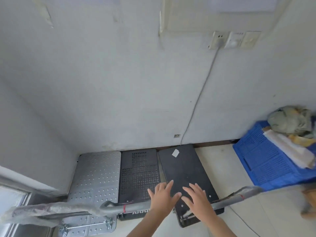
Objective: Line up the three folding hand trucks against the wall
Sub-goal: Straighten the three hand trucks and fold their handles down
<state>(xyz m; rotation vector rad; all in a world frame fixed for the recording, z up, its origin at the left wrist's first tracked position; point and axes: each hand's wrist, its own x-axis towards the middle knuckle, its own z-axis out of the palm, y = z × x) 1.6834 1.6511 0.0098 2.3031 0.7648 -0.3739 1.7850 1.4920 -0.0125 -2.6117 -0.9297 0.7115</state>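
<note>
- head view looks down at three folded hand trucks side by side, far ends at the wall (pixel 119 82).
- silver dimpled truck (pixel 95 175) lies at 8 o'clock, its near end cut off by the frame edge; its handle wrapping (pixel 49 211) is blurred.
- perforated black truck (pixel 139 175) sits in the middle, touching both neighbours; lettering on its near end is unreadable.
- plain black truck (pixel 184 171) lies at 5 o'clock, skewed, a white tag near its far end.
- left hand (pixel 162 196) and right hand (pixel 196 198) hover over that deck, fingers spread, gripping nothing; contact is unclear.
- grey handle bar (pixel 239 195) passes behind the hands, partly hidden.
- blue crate (pixel 266 161) at 3 o'clock is cut off.
</note>
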